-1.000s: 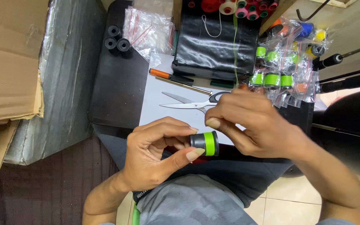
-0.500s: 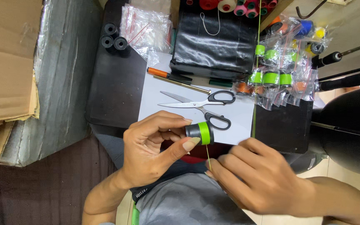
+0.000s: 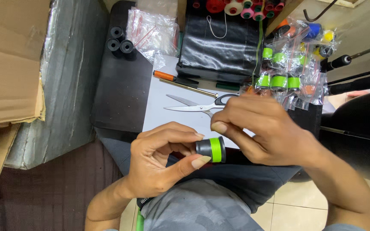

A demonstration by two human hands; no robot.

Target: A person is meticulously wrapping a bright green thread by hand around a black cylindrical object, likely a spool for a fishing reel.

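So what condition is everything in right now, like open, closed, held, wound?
Left hand: closed around the black spool.
Right hand: fingers bent, touching the spool's end.
Black spool: held sideways, green thread wound on it.
Scissors: lying flat, blades slightly apart.
Clear bags of spools: heaped together.

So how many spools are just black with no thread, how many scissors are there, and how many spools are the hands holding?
Bare black spools: 3
Scissors: 1
Spool with green thread, held by the left hand and touched by the right hand: 1
Total: 5
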